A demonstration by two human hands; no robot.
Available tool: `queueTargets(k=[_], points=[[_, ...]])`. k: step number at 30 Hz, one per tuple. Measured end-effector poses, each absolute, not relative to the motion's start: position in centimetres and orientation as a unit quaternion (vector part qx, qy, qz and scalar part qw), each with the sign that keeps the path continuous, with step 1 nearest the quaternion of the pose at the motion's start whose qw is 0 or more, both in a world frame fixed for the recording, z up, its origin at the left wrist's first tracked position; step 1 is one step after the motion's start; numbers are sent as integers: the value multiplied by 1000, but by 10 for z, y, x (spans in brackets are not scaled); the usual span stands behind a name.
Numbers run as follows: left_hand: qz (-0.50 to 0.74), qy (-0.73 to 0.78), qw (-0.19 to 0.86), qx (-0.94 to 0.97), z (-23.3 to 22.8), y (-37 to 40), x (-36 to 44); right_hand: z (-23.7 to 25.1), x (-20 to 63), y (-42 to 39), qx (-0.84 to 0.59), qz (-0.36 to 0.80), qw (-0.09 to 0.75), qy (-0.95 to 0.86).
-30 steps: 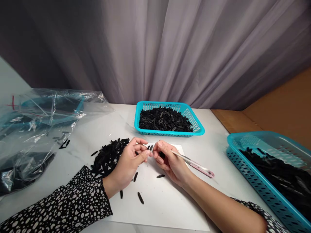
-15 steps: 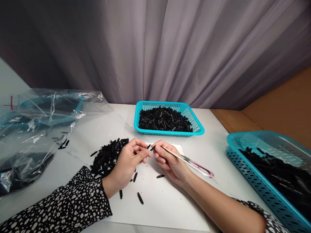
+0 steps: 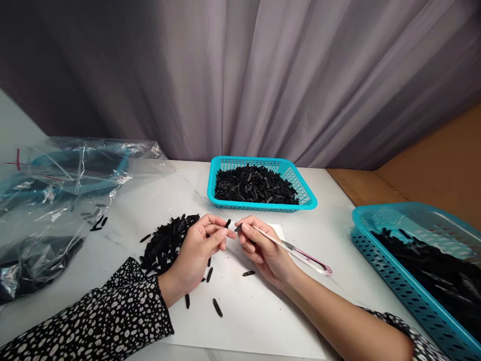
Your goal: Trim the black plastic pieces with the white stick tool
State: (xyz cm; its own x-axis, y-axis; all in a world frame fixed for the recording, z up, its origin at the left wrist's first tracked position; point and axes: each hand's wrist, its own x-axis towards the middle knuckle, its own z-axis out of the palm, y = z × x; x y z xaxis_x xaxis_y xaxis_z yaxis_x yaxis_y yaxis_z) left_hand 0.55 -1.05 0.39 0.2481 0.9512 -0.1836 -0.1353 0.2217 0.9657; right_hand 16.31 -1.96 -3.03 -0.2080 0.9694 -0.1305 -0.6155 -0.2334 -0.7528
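My left hand (image 3: pixel 203 245) pinches a small black strip (image 3: pixel 228 223) between thumb and fingertips, its end sticking up. Opposite it, my right hand (image 3: pixel 261 245) is closed around a slim pink-and-white tool (image 3: pixel 308 258) with a grey metal part; its exact kind does not show. At the right fingertips a dark grey tip (image 3: pixel 238 227) points toward the strip; whether they touch is unclear. A heap of black strips (image 3: pixel 165 245) lies beside and partly behind my left hand. Below the hands, loose strips (image 3: pixel 217 307) lie on a white sheet (image 3: pixel 259 321).
A blue basket (image 3: pixel 263 206) full of black pieces stands at the back. Another blue basket (image 3: pixel 394 286) with larger dark pieces is at the right, near brown cardboard (image 3: pixel 432 155). Clear plastic bags (image 3: pixel 86 170) cover the left side of the table. A grey curtain (image 3: pixel 240 80) hangs behind.
The strip in my left hand now stands more upright and shows more of its length. My right hand has shifted very slightly, and the tip at its fingers now looks greyer.
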Motion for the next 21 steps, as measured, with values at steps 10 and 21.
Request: queueTargets(k=[10, 21], points=[[392, 431, 665, 467, 6, -11, 7, -28, 162, -20, -316, 725, 530, -305], [356, 416, 656, 519, 4, -13, 4, -31, 160, -22, -321, 724, 525, -311]])
